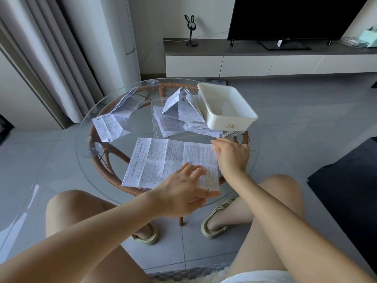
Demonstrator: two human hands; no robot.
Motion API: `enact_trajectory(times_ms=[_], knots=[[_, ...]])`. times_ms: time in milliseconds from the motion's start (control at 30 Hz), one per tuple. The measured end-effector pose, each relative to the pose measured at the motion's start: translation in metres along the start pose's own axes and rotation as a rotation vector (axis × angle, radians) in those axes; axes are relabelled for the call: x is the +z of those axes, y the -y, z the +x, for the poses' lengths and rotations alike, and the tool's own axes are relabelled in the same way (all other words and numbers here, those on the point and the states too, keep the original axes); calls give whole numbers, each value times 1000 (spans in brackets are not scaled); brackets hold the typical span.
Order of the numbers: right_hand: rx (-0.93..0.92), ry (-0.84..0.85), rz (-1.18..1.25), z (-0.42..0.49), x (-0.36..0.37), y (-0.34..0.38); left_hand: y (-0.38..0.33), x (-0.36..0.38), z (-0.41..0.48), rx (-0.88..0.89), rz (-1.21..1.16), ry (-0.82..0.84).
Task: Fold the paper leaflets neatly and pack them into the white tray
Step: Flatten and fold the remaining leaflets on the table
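Near on the tabletop (142, 128) the light, limp leaflet (163, 158) lies under the spread left hand (183, 193); right hand (232, 156) curls at its corner, grip unclear.

The table top (142, 129) is made of clear glass, smooth and glossy, and light is reflected on it; through it a base (111, 153) of woven brown rattan, rough and matt, is seen. The open leaflet (163, 160) and the creased leaflets (171, 119) are of thin white printed paper, matt and marked by fold lines. The white tray (224, 123) is of smooth opaque plastic with a dull sheen; the clear tray (155, 123) under the creased leaflets is of transparent plastic. The floor (51, 160) is laid with grey satin tiles. The curtains (51, 48) are of matt cloth, and the television screen (285, 17) is glossy black.
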State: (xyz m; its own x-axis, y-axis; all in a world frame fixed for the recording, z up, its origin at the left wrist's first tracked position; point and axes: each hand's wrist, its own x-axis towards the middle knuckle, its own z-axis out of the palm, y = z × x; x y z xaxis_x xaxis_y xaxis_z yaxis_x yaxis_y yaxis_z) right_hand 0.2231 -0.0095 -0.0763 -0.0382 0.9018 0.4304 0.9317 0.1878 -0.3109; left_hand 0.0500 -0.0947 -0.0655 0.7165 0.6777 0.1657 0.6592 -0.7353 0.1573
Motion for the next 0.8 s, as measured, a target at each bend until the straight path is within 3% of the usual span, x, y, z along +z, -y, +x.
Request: enact_trajectory(times_ms=[233, 433, 533, 667, 800], knots=[[-507, 293, 4, -41, -27, -31, 7, -11, -40, -47, -201, 54], [-811, 199, -7, -69, -47, -33, 0, 0, -72, -322, 214, -126], [-817, 163, 57, -76, -49, -29, 3, 4, -87, -308, 181, -62], [-707, 195, 299, -82, -60, -23, 11, -4, -94, -208, -65, 63], [-478, 384, 551, -78, -77, -9, 24, -14, -94, -172, -189, 104]])
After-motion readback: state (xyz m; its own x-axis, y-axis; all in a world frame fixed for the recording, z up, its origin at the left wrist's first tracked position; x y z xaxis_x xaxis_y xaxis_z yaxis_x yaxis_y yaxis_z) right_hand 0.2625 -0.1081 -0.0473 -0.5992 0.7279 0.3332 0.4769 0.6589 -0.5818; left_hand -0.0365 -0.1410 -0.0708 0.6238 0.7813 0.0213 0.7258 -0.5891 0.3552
